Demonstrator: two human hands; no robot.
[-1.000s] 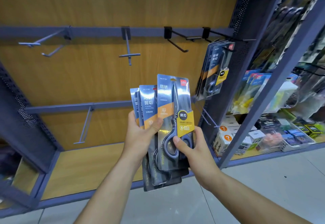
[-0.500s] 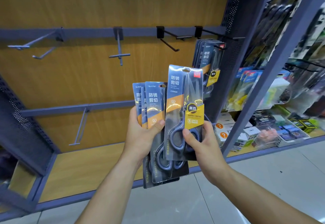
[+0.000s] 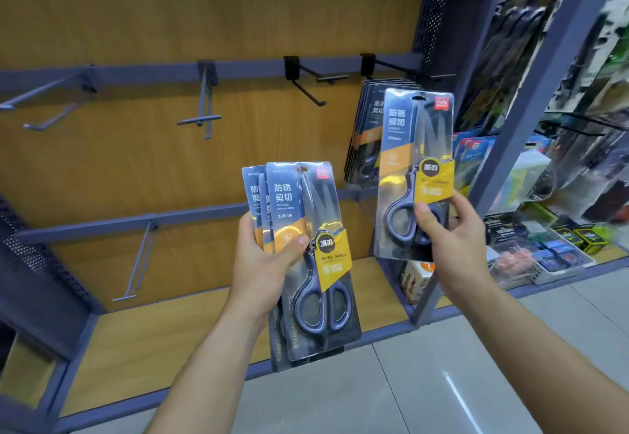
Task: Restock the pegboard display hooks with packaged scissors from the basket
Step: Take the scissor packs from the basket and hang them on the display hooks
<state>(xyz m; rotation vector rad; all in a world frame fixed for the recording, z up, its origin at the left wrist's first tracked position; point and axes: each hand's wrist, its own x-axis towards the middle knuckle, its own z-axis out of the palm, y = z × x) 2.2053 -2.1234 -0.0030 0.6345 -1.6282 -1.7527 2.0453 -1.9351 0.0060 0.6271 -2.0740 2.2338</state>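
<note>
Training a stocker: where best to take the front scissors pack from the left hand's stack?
I'd grip the front scissors pack low, over the scissor handles, coming from its right edge. The left hand covers its left and middle, the right edge is free, and a low grip keeps the top hang hole clear.

Upright blue-and-yellow scissors pack (image 3: pixel 417 175) before hung packs (image 3: pixel 364 141); fanned stack (image 3: pixel 323 202) lower left.

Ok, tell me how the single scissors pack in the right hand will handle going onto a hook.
The single pack is probably stiff: it stands nearly upright though the right hand pinches only its lower end. Likely top-light, since the handles sit low by the grip. The glossy blister may be slippery, so its hang hole could wander.
</note>
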